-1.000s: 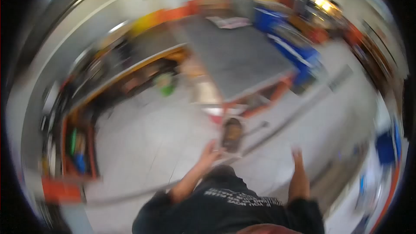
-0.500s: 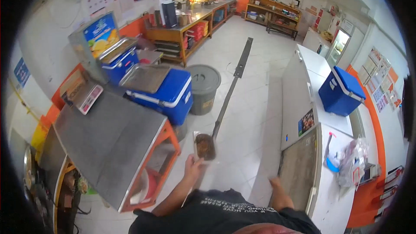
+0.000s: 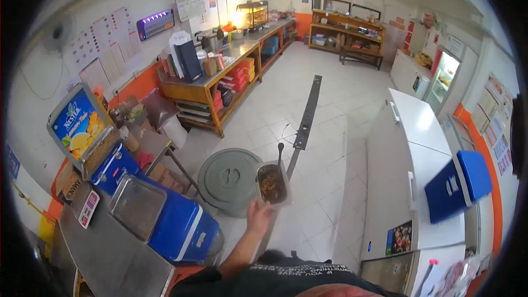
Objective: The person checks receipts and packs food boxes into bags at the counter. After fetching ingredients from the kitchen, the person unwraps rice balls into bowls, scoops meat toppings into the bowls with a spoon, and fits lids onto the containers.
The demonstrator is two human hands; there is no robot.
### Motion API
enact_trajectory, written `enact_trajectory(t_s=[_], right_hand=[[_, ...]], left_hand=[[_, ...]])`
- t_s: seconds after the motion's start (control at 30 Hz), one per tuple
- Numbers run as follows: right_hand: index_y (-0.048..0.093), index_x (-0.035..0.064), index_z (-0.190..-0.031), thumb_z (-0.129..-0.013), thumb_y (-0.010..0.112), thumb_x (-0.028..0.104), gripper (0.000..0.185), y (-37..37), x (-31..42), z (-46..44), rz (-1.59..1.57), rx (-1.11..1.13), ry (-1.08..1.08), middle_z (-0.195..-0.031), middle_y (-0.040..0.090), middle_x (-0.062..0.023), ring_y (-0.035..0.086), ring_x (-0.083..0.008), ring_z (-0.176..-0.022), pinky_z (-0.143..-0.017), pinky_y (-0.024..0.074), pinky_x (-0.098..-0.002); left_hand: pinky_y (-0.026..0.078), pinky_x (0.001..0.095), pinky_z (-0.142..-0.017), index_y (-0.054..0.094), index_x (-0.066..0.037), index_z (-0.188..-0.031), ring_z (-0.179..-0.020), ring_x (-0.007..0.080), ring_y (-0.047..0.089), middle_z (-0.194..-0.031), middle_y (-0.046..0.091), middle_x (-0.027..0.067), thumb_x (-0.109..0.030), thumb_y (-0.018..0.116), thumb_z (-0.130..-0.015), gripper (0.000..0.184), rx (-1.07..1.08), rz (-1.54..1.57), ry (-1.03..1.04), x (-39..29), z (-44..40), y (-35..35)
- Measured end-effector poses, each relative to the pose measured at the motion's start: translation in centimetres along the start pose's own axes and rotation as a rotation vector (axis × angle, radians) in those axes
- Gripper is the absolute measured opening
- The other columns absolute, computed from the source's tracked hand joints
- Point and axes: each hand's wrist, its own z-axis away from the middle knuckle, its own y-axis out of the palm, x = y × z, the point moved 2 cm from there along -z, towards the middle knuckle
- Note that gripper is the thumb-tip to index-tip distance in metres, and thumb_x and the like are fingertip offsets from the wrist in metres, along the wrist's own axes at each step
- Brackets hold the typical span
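Lettering on the drink dispenser (image 3: 82,126) at your left reads "NESTEA", with "Lemon Tea" below it over yellow fruit. White print on your dark shirt (image 3: 286,280) can be partly read: "IF YOU HAVE SOMETHING TO". The carton (image 3: 67,182) behind the scale (image 3: 88,209) also carries dark letters, too skewed to read surely.

Your left hand (image 3: 259,218) grips the near edge of a rectangular plastic tub (image 3: 282,191), fingers at its rim. Brown food (image 3: 269,186) lies inside, and a dark utensil handle (image 3: 280,152) sticks out past the far rim. You have the tub out in front of you, above the floor, just beside the grey lidded bin (image 3: 230,179) as you see it. Your right hand is outside the view, so its grip cannot be told.

Compared with the earlier frame, your right hand has left the view, the metal-topped table (image 3: 110,247) has slid to the lower left, and the bin and the blue cooler (image 3: 184,231) look nearer.
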Motion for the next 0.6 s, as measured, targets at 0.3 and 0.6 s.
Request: enact_trajectory(t_s=[0.3,0.6], right_hand=[[0.06,0.0038,-0.104,-0.096,0.048,0.025,0.026,-39.6,56.5,-27.9,-0.88,-0.354,-0.757,-0.085,0.064,-0.0067,0.062,-0.0157,-0.072,-0.059,0.0478,-0.0279],[0.066,0.0077,-0.11,-0.091,0.052,0.035,0.036,-32.9,46.2,-48.7,0.119,0.174,-0.102,-0.09,0.067,-0.0101,0.062,-0.0211,-0.077,-0.064,0.0515,-0.0374]], left_hand=[[0.055,0.0467,-0.086,0.044,-0.007,-0.112,-0.098,0.0258,0.063,-0.111,0.057,0.0112,-0.004,0.058,-0.091,0.025,-0.3,-0.278,-0.06,-0.9,-28.1,-3.9],[0.059,0.0363,-0.077,0.043,-0.004,-0.107,-0.091,0.0257,0.064,-0.107,0.054,0.0119,-0.003,0.058,-0.09,0.023,-0.275,-0.224,0.019,-4.1,-66.4,2.5]])
